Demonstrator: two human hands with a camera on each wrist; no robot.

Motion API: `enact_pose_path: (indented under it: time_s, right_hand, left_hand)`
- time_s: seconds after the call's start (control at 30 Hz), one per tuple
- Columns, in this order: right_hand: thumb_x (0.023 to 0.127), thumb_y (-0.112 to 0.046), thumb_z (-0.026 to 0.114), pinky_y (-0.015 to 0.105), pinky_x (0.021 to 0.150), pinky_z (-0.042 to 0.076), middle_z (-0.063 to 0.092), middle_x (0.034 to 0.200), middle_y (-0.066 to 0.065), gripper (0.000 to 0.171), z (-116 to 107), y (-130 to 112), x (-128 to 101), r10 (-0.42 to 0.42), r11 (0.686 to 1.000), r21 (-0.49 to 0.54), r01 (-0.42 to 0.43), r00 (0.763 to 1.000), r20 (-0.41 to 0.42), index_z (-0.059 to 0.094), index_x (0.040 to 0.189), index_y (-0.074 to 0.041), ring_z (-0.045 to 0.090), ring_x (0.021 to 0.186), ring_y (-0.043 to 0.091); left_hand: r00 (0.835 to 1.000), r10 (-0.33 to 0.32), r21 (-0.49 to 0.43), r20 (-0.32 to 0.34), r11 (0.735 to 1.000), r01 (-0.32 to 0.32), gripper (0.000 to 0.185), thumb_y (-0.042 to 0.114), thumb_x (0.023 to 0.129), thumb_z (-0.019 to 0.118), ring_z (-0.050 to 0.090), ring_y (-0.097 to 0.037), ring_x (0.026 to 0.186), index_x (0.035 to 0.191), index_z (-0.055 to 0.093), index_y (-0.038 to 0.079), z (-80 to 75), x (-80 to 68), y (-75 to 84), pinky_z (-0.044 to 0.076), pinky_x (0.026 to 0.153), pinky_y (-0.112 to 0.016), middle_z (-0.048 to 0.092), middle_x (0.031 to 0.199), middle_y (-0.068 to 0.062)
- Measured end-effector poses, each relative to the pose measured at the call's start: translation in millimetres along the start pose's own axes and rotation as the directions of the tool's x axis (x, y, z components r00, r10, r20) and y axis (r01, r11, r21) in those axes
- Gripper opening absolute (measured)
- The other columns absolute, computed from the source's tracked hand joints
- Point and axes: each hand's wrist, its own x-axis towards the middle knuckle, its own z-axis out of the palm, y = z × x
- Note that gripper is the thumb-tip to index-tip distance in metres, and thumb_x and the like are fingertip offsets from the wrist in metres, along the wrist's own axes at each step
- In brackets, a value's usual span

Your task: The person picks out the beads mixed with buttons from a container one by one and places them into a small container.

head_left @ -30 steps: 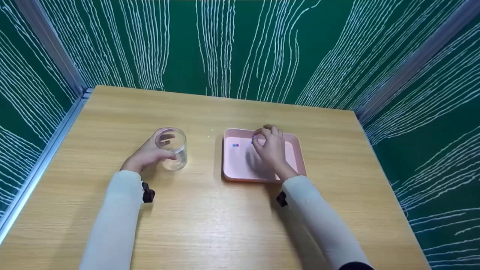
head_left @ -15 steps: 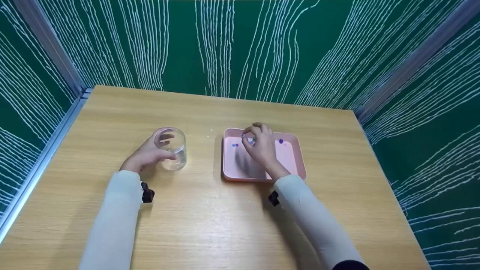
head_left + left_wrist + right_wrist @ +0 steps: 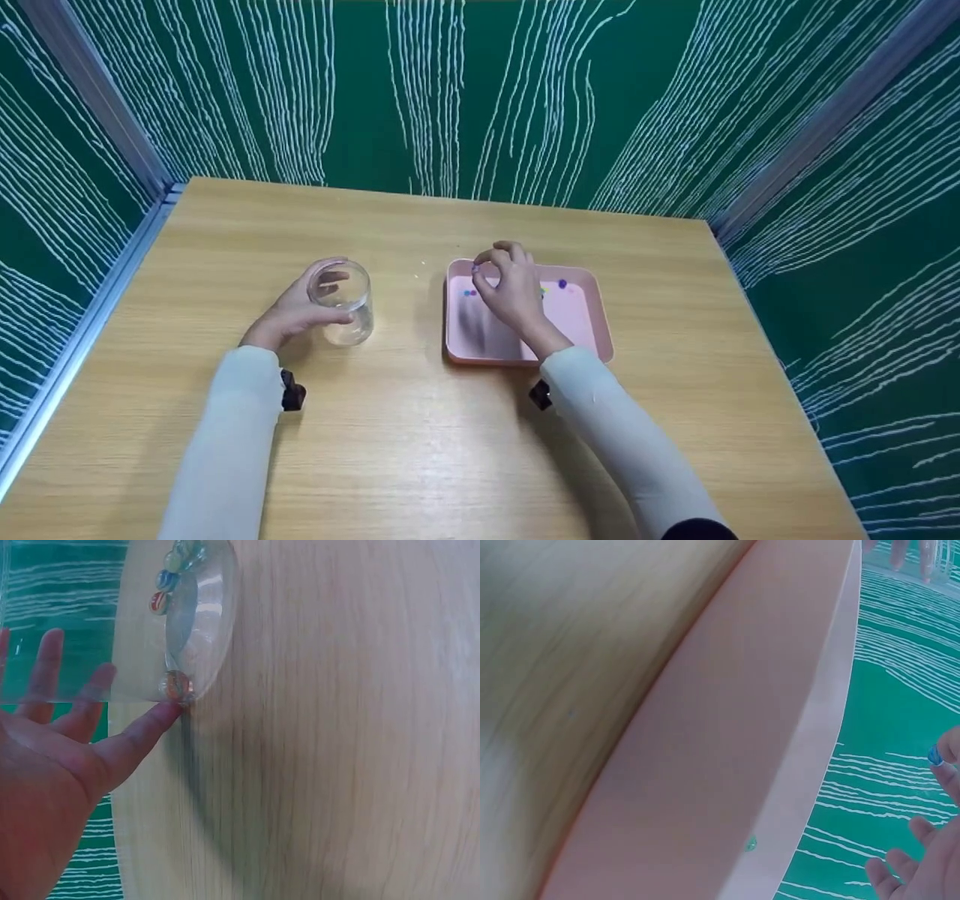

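My left hand (image 3: 296,307) grips a clear cylindrical cup (image 3: 341,304) around its side, and the cup stands upright on the table. Several coloured glass marbles (image 3: 174,682) lie at the cup's bottom in the left wrist view. Over the far left part of a pink tray (image 3: 589,319), my right hand (image 3: 514,296) pinches a small blue marble (image 3: 934,756) between thumb and forefinger; the other fingers stay apart from it. Inside the tray are a blue and a pink ball (image 3: 470,293), a dark purple ball (image 3: 562,284) and yellow-green bits (image 3: 543,291), partly hidden by the hand.
The wooden table (image 3: 420,442) ends at the back against a green wall (image 3: 367,97) with white wavy lines. A few tiny pale specks (image 3: 420,268) lie between cup and tray. Inside the tray a green piece (image 3: 751,843) shows in the right wrist view.
My right hand has moved left and slightly up over the tray, carrying the pinched marble. This uncovers the purple ball. My left hand and the cup keep their place.
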Motion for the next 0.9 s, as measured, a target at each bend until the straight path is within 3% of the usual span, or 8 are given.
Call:
enact_pose_path:
  time_s: [0.17, 0.4, 0.53, 0.73, 0.9]
  right_hand:
    - [0.088, -0.028, 0.065, 0.049, 0.101, 0.041, 0.055, 0.129, 0.01, 0.014, -1.0, -5.0, -0.1, -0.025, 1.0, 0.006, 0.025, 1.0, 0.007, 0.069, 0.098, -0.02, 0.049, 0.12, 0.029]
    - [0.088, -0.031, 0.063, 0.05, 0.105, 0.039, 0.054, 0.131, 0.008, 0.015, -2.0, -12.0, 1.8, -0.023, 1.0, 0.008, 0.023, 1.0, 0.016, 0.069, 0.099, -0.022, 0.046, 0.124, 0.028]
    - [0.089, -0.032, 0.062, 0.051, 0.106, 0.037, 0.053, 0.132, 0.007, 0.016, -2.4, -14.8, 2.5, -0.025, 1.0, 0.01, 0.024, 1.0, 0.014, 0.069, 0.1, -0.023, 0.045, 0.126, 0.028]
    - [0.089, -0.029, 0.063, 0.05, 0.1, 0.042, 0.056, 0.126, 0.011, 0.016, -2.1, -17.6, 3.1, -0.11, 0.994, 0.017, 0.111, 0.994, -0.027, 0.068, 0.099, -0.018, 0.049, 0.12, 0.031]
    - [0.089, -0.03, 0.063, 0.049, 0.102, 0.041, 0.055, 0.128, 0.01, 0.016, -2.5, -23.2, 3.5, -0.102, 0.994, 0.033, 0.103, 0.995, -0.023, 0.069, 0.1, -0.019, 0.048, 0.121, 0.029]
  left_hand:
    - [1.0, -0.01, -0.052, -0.03, 0.999, 0.009, 0.098, 0.008, 0.076, 0.079, 0.023, -0.04, 0.144, 0.152, 0.02, 0.03, -0.3, -1.7, -4.4, 0.026, 0.116, -0.056, 0.034, 0.15, -0.011]
    - [0.993, 0.063, -0.041, -0.1, 0.997, -0.067, 0.099, 0.008, 0.073, 0.082, 0.022, -0.036, 0.144, 0.151, 0.023, 0.03, 2.8, -1.5, -5.1, 0.012, 0.117, -0.063, 0.036, 0.15, -0.01]
    - [0.986, 0.085, -0.012, -0.145, 0.996, -0.087, 0.095, 0.013, 0.071, 0.085, 0.024, -0.03, 0.144, 0.148, 0.03, 0.027, 4.6, -0.1, 1.6, 0.012, 0.117, -0.064, 0.04, 0.149, -0.006]
    - [0.985, 0.119, -0.025, -0.129, 0.992, -0.123, 0.088, 0.008, 0.071, 0.084, 0.023, -0.037, 0.143, 0.144, 0.035, 0.009, 7.7, -5.1, 18.7, 0.015, 0.116, -0.064, 0.038, 0.15, -0.015]
    - [0.99, 0.103, 0.017, -0.101, 0.995, -0.102, 0.084, 0.008, 0.074, 0.081, 0.023, -0.038, 0.144, 0.144, 0.034, 0.008, 10.6, -10.7, 29.8, 0.016, 0.117, -0.063, 0.037, 0.151, -0.016]
